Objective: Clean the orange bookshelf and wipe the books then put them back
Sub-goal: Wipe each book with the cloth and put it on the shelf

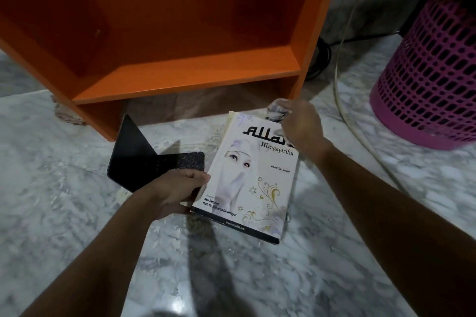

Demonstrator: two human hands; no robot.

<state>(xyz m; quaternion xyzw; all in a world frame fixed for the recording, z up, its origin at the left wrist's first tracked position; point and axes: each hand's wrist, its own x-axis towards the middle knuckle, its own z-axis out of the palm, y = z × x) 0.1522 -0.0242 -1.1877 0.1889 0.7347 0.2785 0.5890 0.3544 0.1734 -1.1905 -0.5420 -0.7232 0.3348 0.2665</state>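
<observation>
Fingers (198, 177) of the left hand (177, 192) are curled round the left edge of the book (252, 177), thumb on the cover, the rest hidden underneath. Right hand (301, 125) is closed on a bunched cloth (277, 108), which is pressed at the book's top right corner. Book is held face up, low over the floor (77, 213), just in front of the orange bookshelf (195, 77); whether its lower corner touches the floor cannot be told. Step in hand is judged as wiping of the cover, at its start or end, since the cloth sits at the corner and most of the cover is exposed. Visible shelf compartment is seen with nothing in it, so unloading looks done; whether it has been wiped cannot be confirmed from the surface. Left to do, as judged: this wipe to be finished, and the book to be put back. No other books are in view. A black bookend (144, 159) lies on the floor just left of the book. A pink basket (432, 72) and a pale cable (342, 59) are well off to the right.
</observation>
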